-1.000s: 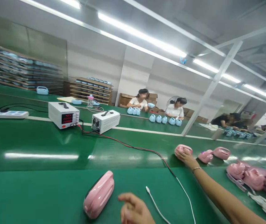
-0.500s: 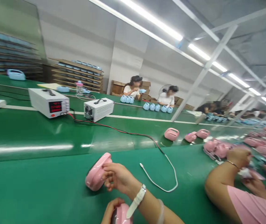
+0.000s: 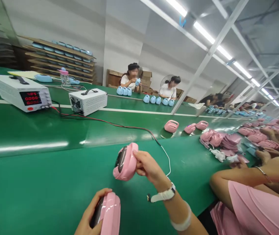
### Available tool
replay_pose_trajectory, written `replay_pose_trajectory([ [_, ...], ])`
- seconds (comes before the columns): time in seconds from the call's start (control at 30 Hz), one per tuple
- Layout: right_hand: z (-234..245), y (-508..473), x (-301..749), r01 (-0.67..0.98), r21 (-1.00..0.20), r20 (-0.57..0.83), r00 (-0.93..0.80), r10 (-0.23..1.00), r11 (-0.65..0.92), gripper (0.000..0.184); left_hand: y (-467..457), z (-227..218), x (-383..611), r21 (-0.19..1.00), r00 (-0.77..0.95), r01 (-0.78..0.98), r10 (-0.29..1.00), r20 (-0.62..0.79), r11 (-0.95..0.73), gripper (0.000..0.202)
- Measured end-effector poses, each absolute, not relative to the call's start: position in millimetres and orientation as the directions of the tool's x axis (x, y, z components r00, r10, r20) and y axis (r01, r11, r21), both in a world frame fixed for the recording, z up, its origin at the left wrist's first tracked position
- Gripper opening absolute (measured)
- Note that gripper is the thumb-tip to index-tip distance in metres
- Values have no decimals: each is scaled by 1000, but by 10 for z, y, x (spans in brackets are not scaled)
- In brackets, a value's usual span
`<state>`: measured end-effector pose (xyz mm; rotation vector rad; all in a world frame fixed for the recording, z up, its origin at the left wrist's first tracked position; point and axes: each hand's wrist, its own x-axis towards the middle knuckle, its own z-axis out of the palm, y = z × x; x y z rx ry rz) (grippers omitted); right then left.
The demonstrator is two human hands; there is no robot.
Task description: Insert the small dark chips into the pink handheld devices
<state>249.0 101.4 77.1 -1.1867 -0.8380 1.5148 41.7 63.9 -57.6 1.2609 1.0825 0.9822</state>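
My left hand (image 3: 92, 209) wraps around a glossy pink plastic device (image 3: 112, 213) with a dark front, low in the head view. My right hand (image 3: 149, 165) pinches the rim of a second pink device (image 3: 129, 164), fingers on its right side. That one is tilted, its dark glossy face turned to the left, over the green work surface (image 3: 43, 189). The two devices are apart. A white cable (image 3: 168, 160) runs down behind my right wrist, which wears a white-strapped watch; the cable's end is hard to make out.
Beyond my hands stand a power supply (image 3: 23, 93) with a red display and a white box (image 3: 87, 101), joined by wires. Several pink devices (image 3: 171, 126) sit to the right, near a co-worker's arm (image 3: 242, 176). Blue devices (image 3: 124, 91) line the far bench.
My right hand has closed on the pink device and brought it rightward and up, turning its dark face into view. My left hand's device shows more fully. The camera view has shifted.
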Motion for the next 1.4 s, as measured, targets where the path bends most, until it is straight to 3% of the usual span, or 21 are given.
replay_pose_trajectory([
  [0.07, 703, 769, 2595, -142, -947, -294, 26, 955, -288, 70, 639, -545, 383, 997, 262, 52, 963, -69, 57, 49],
  [0.17, 534, 435, 2662, -56, -928, -369, 12, 929, -368, 70, 668, -434, 297, 990, 341, 131, 935, -97, 55, 51],
  [0.27, 355, 165, 2611, -3, -945, -327, -49, 944, -327, 62, 759, -329, 194, 971, 444, 235, 883, -151, 47, 57],
  [0.4, 229, -67, 2539, -34, -961, -270, -98, 958, -275, 50, 928, -344, 55, 962, 510, 255, 831, -223, 102, 76],
  [0.5, 125, -176, 2671, -88, -972, -222, 41, 974, -218, 44, 1013, -386, -24, 954, 532, 282, 810, -246, 104, 86],
  [0.6, -96, -283, 2904, 155, -962, -147, 398, 906, -224, 31, 1019, -314, -32, 941, 542, 336, 807, -235, 48, 89],
  [0.67, -279, -357, 3014, 365, -887, -62, 512, 857, -282, 18, 983, -189, 14, 909, 519, 413, 807, -282, 52, 84],
  [0.8, -518, -447, 3020, 575, -761, 48, 512, 858, -300, 21, 891, 93, 154, 829, 477, 551, 778, -409, 98, 70],
  [0.97, -542, -396, 2906, 698, -676, 166, 455, 875, -235, 24, 862, 220, 221, 831, 511, 554, 768, -386, 50, 67],
  [1.1, -546, -342, 2894, 682, -702, 178, 445, 878, -203, 8, 845, 224, 226, 823, 482, 565, 785, -389, 60, 61],
  [1.27, -488, -320, 2893, 541, -797, 51, 503, 863, -268, 2, 840, 162, 193, 843, 512, 537, 794, -328, 2, 60],
  [1.33, -428, -306, 2870, 338, -897, -89, 492, 866, -284, 4, 863, 155, 142, 859, 523, 511, 784, -334, 25, 59],
  [1.4, -354, -276, 2837, 3, -952, -281, 386, 879, -306, 16, 903, 202, 85, 878, 537, 477, 776, -330, 43, 53],
])
